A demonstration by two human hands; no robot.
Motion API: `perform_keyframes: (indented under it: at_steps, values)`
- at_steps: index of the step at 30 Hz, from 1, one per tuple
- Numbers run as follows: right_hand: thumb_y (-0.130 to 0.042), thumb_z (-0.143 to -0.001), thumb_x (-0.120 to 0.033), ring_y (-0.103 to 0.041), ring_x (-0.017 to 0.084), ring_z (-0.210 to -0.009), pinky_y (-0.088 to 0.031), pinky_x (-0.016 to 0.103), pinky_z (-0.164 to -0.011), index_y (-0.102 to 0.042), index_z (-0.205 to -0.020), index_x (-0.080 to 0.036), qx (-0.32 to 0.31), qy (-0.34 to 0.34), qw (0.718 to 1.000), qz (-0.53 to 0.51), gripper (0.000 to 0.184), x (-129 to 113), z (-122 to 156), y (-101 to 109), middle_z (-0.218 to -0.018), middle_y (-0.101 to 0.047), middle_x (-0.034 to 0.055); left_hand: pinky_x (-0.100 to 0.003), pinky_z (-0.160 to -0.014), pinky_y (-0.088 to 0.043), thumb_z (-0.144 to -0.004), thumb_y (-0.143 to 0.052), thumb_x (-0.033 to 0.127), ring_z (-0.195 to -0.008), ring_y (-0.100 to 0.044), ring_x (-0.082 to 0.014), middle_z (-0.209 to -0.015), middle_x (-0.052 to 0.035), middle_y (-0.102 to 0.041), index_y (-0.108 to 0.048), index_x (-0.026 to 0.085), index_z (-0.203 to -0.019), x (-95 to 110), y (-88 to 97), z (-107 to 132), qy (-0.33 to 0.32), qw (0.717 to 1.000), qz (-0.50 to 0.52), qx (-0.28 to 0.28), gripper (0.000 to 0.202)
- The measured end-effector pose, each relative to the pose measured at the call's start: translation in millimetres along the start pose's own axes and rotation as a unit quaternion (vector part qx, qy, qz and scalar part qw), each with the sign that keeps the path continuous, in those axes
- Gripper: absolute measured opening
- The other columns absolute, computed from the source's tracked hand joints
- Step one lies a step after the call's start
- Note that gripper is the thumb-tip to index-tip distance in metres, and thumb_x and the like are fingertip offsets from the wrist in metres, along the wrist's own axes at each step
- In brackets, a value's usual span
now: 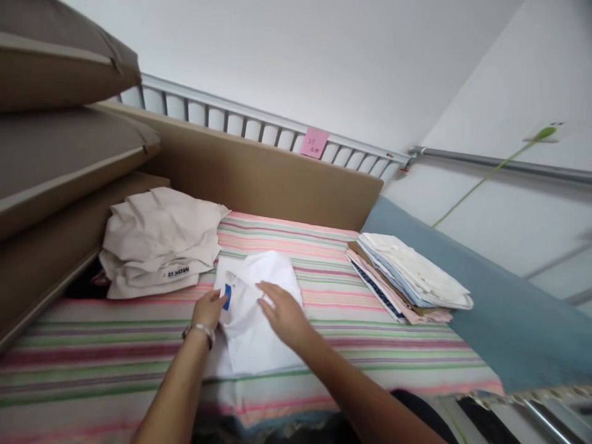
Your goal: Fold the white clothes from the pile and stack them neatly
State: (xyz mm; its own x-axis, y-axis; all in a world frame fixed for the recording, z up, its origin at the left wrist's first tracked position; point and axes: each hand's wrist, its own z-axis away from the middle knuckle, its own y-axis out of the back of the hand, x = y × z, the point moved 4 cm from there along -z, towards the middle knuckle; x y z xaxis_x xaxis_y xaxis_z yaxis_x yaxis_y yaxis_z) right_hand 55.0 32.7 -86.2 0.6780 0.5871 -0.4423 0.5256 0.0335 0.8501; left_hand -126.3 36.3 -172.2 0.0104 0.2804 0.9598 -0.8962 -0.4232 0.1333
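Just one cam, head-worn, looking forward and down across the bed (pixel 398 345) from its near edge, pretty close to the left hand (pixel 208 308) and right hand (pixel 285 316), far rail (pixel 263 124) in view too.

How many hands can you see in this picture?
2: the left hand is at the blue label on the white garment, and the right hand is over that garment's middle. Neither is fully hidden.

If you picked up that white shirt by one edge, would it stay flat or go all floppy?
Probably floppy: the white shirt already has soft creases, so its folds might droop open. It's likely light, since it looks like just cloth. Pushed, it probably wouldn't roll, because it lies flat on the striped sheet; it may bunch up instead.
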Motion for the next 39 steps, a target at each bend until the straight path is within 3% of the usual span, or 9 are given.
perform_keyframes:
  at_steps: [4,7,12,19,23,27,31,34,39]
  values:
    - [-0.037,-0.089,-0.037,-0.029,0.022,-0.131,-0.027,0.042,-0.107,-0.041,-0.133,-0.02,-0.012,-0.067,0.996,0.064,0.047,69,40,-2,-0.14,-0.037,0.009,-0.025,-0.077,-0.045,-0.072,-0.053,0.031,-0.083,-0.062,-0.0173,-0.088,-0.0051,-0.069,-0.063,0.016,-0.103,28,-5.4,21,-0.132,0.991,-0.007,0.019,0.036]
    - [-0.036,-0.09,-0.037,-0.022,0.022,-0.134,-0.024,0.044,-0.107,-0.037,-0.135,-0.023,-0.051,-0.077,0.991,0.099,0.048,87,58,-20,-0.144,-0.03,0.0076,-0.024,-0.076,-0.043,-0.078,-0.046,0.03,-0.083,-0.06,-0.016,-0.09,-0.0034,-0.069,-0.063,0.02,-0.103,41,-3.9,39,-0.223,0.972,-0.07,0.029,0.031]
    - [-0.038,-0.089,-0.039,-0.018,0.024,-0.135,-0.021,0.047,-0.106,-0.038,-0.135,-0.027,-0.084,-0.092,0.983,0.137,0.047,83,64,-39,-0.146,-0.026,0.0072,-0.026,-0.067,-0.042,-0.077,-0.046,0.022,-0.078,-0.06,-0.0194,-0.084,-0.0075,-0.069,-0.064,0.018,-0.097,21,8.5,27,-0.107,0.959,-0.256,0.054,0.027]
    - [-0.041,-0.088,-0.04,-0.023,0.025,-0.133,-0.019,0.048,-0.106,-0.044,-0.131,-0.026,-0.098,-0.09,0.983,0.128,0.045,76,57,-31,-0.144,-0.031,0.0079,-0.024,-0.066,-0.041,-0.078,-0.044,0.023,-0.078,-0.062,-0.0188,-0.082,-0.0071,-0.069,-0.062,0.019,-0.093,9,17.9,9,-0.099,0.958,-0.26,0.065,0.024]
    - [-0.037,-0.09,-0.034,-0.042,0.021,-0.122,-0.02,0.045,-0.105,-0.056,-0.118,-0.022,-0.043,-0.071,0.991,0.102,0.036,77,18,-6,-0.127,-0.053,0.0079,-0.024,-0.064,-0.041,-0.076,-0.045,0.022,-0.077,-0.062,-0.0195,-0.084,-0.0081,-0.069,-0.061,0.019,-0.093,-2,15.8,2,-0.052,0.954,-0.294,0.038,0.023]
    - [-0.038,-0.088,-0.028,-0.047,0.017,-0.115,-0.019,0.04,-0.105,-0.058,-0.114,-0.021,-0.017,-0.032,0.994,0.103,0.033,73,-58,8,-0.12,-0.058,0.0062,-0.025,-0.063,-0.039,-0.076,-0.045,0.022,-0.075,-0.062,-0.0201,-0.082,-0.008,-0.069,-0.059,0.021,-0.093,-3,14.2,2,-0.032,0.95,-0.31,0.035,0.022]
    - [-0.04,-0.087,-0.042,-0.048,0.024,-0.112,-0.009,0.048,-0.105,-0.062,-0.106,-0.017,-0.116,-0.103,0.972,0.174,0.039,82,-131,-8,-0.113,-0.061,0.0116,-0.025,-0.061,-0.038,-0.077,-0.044,0.021,-0.074,-0.062,-0.0201,-0.082,-0.0071,-0.069,-0.058,0.023,-0.09,0,12.3,5,-0.027,0.944,-0.327,0.028,0.019]
    - [-0.05,-0.079,-0.052,-0.055,0.03,-0.098,-0.02,0.052,-0.099,-0.068,-0.085,-0.013,-0.187,-0.157,0.954,0.171,0.043,94,-160,-20,-0.094,-0.066,0.0156,-0.025,-0.06,-0.038,-0.078,-0.045,0.022,-0.073,-0.062,-0.02,-0.08,-0.0067,-0.069,-0.058,0.023,-0.089,-2,11.4,3,-0.029,0.945,-0.325,0.027,0.018]
    - [-0.061,-0.07,-0.034,-0.058,0.016,-0.082,-0.043,0.025,-0.074,-0.066,-0.098,-0.023,-0.234,-0.124,0.961,0.074,0.03,108,-163,-16,-0.094,-0.065,0.0033,-0.025,-0.059,-0.037,-0.079,-0.043,0.022,-0.073,-0.062,-0.02,-0.078,-0.0065,-0.068,-0.057,0.024,-0.089,0,8.5,4,-0.035,0.945,-0.324,0.031,0.018]
